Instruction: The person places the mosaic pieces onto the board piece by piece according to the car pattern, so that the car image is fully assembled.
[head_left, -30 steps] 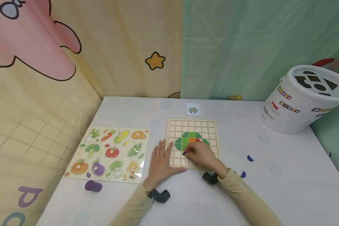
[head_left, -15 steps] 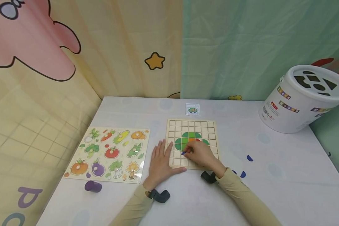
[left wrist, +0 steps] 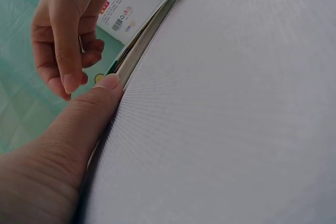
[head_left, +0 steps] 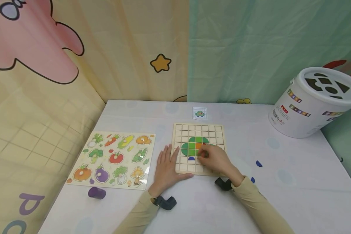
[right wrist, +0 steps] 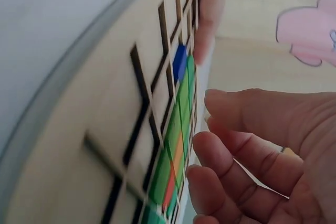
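Observation:
A square wooden grid board [head_left: 199,127] lies on the table, bearing green, orange and red pieces grouped in its middle. Just under the green ones sits a blue half-circle piece [head_left: 191,158], also visible in the right wrist view as a blue piece [right wrist: 180,62] in the grid. My left hand [head_left: 167,169] rests with fingers spread at the board's left side, thumb by the near edge. My right hand [head_left: 214,158] hovers over the board, fingers loosely bent and holding nothing; it hides some of the pieces on the right.
Blue half-circle pieces [head_left: 259,163] lie on the table to the right. A small picture card [head_left: 200,113] is behind the board. Left is a vegetable puzzle board [head_left: 111,169], with a purple cylinder [head_left: 97,193] near it. A white bucket [head_left: 304,113] stands at the back right.
My right hand has let go of the blue half-circle piece and shifted right, leaving it on the board. The left hand stays in place.

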The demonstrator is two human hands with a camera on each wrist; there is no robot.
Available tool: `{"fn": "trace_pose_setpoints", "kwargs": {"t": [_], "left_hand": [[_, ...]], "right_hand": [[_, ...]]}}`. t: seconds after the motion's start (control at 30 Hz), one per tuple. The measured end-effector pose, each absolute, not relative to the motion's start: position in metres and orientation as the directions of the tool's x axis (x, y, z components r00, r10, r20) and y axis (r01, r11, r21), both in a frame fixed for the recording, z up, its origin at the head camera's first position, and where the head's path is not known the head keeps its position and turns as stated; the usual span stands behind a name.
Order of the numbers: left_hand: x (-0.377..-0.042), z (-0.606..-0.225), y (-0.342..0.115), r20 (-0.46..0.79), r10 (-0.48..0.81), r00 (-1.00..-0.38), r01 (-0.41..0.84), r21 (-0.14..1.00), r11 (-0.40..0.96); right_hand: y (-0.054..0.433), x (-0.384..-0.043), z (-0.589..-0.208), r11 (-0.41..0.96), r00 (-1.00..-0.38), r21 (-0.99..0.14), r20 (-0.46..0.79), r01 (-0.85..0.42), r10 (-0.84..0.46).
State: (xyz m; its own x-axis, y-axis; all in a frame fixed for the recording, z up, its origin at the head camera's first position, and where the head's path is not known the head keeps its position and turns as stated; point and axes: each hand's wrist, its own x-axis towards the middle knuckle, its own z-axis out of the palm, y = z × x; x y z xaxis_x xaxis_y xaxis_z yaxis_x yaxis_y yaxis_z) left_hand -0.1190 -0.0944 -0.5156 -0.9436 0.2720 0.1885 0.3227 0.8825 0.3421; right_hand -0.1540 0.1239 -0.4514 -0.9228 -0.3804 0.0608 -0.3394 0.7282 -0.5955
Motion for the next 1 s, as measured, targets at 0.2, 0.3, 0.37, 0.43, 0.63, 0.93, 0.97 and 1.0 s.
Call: {"fn": "trace_pose_setpoints", "kwargs": {"t": [0.2,0.3,0.37,0.43,0.63,0.93,0.97,1.0], "left_hand": [[-0.118,-0.516,-0.094,0.193,0.266,-0.944,0.32,0.355,0.878],[-0.118,-0.516,-0.095,0.191,0.267,-0.945,0.32,0.357,0.877],[-0.119,-0.515,-0.094,0.184,0.269,-0.945,0.319,0.357,0.878],[-0.119,-0.514,-0.094,0.171,0.269,-0.948,0.314,0.358,0.879],[-0.118,-0.512,-0.094,0.162,0.268,-0.95,0.309,0.359,0.88],[-0.119,-0.515,-0.095,0.166,0.271,-0.948,0.313,0.335,0.889],[-0.119,-0.515,-0.095,0.165,0.271,-0.948,0.312,0.334,0.889],[-0.119,-0.515,-0.095,0.165,0.27,-0.949,0.311,0.335,0.889]], "right_hand": [[0.167,-0.146,-0.445,0.733,-0.945,-0.61,0.089,-0.301,-0.314],[0.19,-0.142,-0.443,0.744,-0.956,-0.609,0.094,-0.276,-0.278],[0.205,-0.138,-0.442,0.75,-0.962,-0.61,0.087,-0.256,-0.257],[0.218,-0.134,-0.444,0.756,-0.967,-0.611,0.073,-0.236,-0.242],[0.244,-0.121,-0.448,0.767,-0.968,-0.611,-0.007,-0.194,-0.25],[0.262,-0.107,-0.459,0.749,-0.914,-0.6,-0.071,-0.281,-0.4],[0.263,-0.107,-0.46,0.744,-0.908,-0.602,-0.073,-0.29,-0.413],[0.264,-0.107,-0.46,0.741,-0.904,-0.604,-0.077,-0.292,-0.42]]}}
